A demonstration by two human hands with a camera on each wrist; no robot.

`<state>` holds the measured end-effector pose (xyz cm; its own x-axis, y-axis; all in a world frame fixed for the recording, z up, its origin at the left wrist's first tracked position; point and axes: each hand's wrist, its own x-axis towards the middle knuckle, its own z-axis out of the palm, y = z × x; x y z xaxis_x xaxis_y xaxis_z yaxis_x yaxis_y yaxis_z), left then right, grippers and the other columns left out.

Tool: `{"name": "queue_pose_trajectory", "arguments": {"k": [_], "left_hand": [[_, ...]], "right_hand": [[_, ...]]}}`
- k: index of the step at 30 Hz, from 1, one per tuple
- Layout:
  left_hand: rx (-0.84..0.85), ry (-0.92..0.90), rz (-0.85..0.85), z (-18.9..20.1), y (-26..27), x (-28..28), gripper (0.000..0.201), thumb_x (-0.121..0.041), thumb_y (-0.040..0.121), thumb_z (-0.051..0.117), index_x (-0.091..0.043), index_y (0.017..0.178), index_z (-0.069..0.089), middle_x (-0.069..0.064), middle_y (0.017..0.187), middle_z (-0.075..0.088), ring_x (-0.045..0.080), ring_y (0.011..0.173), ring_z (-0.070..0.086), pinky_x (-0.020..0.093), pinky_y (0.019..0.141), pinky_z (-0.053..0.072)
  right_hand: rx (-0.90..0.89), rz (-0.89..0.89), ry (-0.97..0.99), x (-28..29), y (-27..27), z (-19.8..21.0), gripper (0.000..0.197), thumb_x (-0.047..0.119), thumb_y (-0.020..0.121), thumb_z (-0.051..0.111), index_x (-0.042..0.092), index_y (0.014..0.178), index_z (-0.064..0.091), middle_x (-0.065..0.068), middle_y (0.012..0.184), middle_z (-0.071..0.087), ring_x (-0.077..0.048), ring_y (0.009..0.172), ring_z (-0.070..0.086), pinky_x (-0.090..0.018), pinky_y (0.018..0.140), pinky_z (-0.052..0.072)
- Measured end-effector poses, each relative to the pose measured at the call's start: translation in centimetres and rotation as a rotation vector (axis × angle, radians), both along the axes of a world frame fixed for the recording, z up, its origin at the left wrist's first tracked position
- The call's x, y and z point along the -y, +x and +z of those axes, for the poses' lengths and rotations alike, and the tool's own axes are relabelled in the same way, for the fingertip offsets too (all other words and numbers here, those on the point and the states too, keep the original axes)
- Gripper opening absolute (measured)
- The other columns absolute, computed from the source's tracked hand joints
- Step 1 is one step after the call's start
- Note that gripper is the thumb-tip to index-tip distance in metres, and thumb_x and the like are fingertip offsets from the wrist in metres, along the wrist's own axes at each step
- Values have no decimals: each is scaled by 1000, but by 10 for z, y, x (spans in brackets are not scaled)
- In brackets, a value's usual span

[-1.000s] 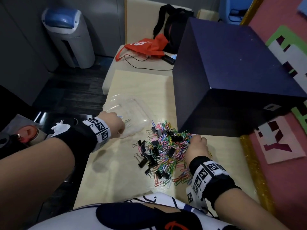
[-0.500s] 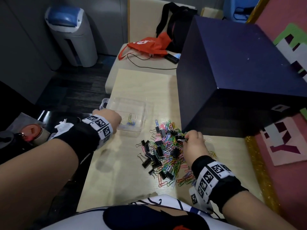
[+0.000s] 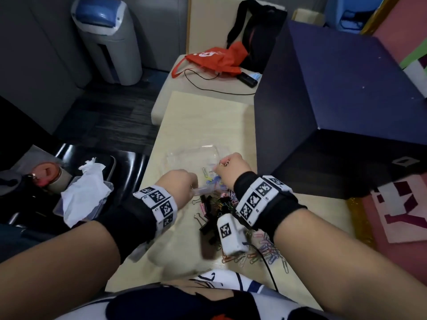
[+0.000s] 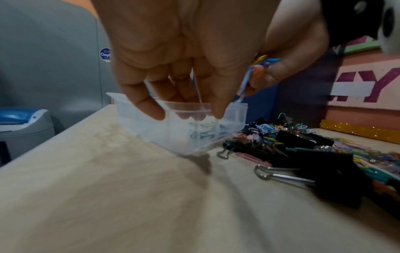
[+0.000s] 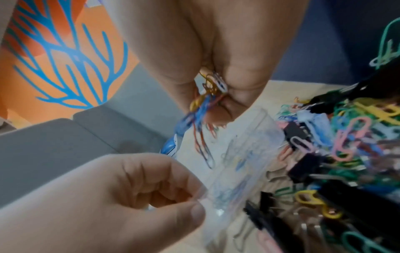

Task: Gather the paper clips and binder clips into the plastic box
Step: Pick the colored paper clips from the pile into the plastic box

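1. Paper clips, coloured wire ones [image 5: 203,109], hang in a small bunch from my right hand [image 3: 232,168]; thumb and fingertips are pressed together around their upper ends, so the loose ends dangle free to drop.
2. Long axis of the dangling clips: near vertical, free ends pointing down toward the open top of the clear plastic box [image 4: 190,123].
3. My left hand [image 3: 178,188] grips the box's near wall, thumb outside and fingers [image 4: 140,102] curled over the rim. I judge this steadies the light box against sliding.
4. The box sits tilted on the pale wooden table [image 3: 203,116], its far edge raised and its low side toward the pile, probably to shorten the carry. A few clips already lie inside.
5. The remaining pile of mixed coloured clips and black binder clips [image 4: 324,154] lies on the table just beside the box, under my right wrist in the head view.
6. Binder clip handles point several ways; no common direction.
7. Judgement: most of the pile is still outside the box.
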<state>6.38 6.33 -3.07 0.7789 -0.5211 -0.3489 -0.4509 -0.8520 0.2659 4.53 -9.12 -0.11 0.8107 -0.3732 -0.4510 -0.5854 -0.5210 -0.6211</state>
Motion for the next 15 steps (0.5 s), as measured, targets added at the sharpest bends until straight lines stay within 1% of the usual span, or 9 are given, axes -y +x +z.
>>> {"name": "queue_pose_trajectory", "arguments": {"k": [2,4,5,7,9,11,13,14,15], "left_hand": [[13,-13,13,0,1,-4,17,-26,90,57,-20,104,64,2,106,63,22,99,59,31,84,46],[9,-9,25,0,3,-8,15,-27,89,57,-21,100,65,1,105,65,21,98,60,31,84,47],[5,-5,29,-1,3,-10,14,-27,89,57,-22,99,65,1,104,65,21,98,60,30,84,48],[6,1,30,0,4,-12,14,-27,88,57,-23,98,66,0,104,66,21,98,60,30,83,48],[6,1,31,0,5,-12,15,-26,88,56,-23,99,66,0,104,66,21,99,60,29,83,48],[7,10,26,2,5,-12,15,-25,88,55,-23,99,66,0,104,66,21,99,60,29,82,48],[8,24,18,5,4,-11,15,-24,88,54,-24,97,65,-1,103,66,21,97,60,30,80,48],[7,31,21,6,3,-10,14,-25,87,53,-24,97,64,-1,103,65,21,96,60,31,80,48],[17,40,27,8,2,-8,15,-26,87,52,-26,98,63,-2,104,64,21,97,59,32,81,47]], "right_hand": [[-42,4,80,-4,7,2,45,36,88,63,9,121,50,-5,113,58,-28,105,61,-34,91,50],[-71,-14,155,-7,11,1,60,37,90,59,5,136,41,-12,127,53,-30,115,56,-40,99,47],[-75,-35,209,-7,12,2,61,34,91,58,3,139,38,-15,130,52,-31,116,55,-43,100,47],[-69,-112,360,-5,12,4,54,26,94,55,2,139,37,-18,126,51,-30,110,57,-46,99,48],[-34,-153,422,0,10,5,51,24,94,53,8,140,38,-14,128,51,-26,107,57,-44,100,48],[11,-112,328,9,5,5,50,25,92,53,10,139,42,-14,130,53,-27,111,59,-41,101,47],[14,-58,237,20,-6,0,42,19,91,51,8,131,50,-17,125,58,-29,111,61,-41,100,48],[-1,-21,183,26,-14,-3,33,16,90,50,9,121,57,-17,121,61,-29,110,61,-41,99,48],[-24,22,123,32,-23,-4,20,15,90,50,14,105,63,-17,115,63,-29,108,62,-41,97,50]]}}
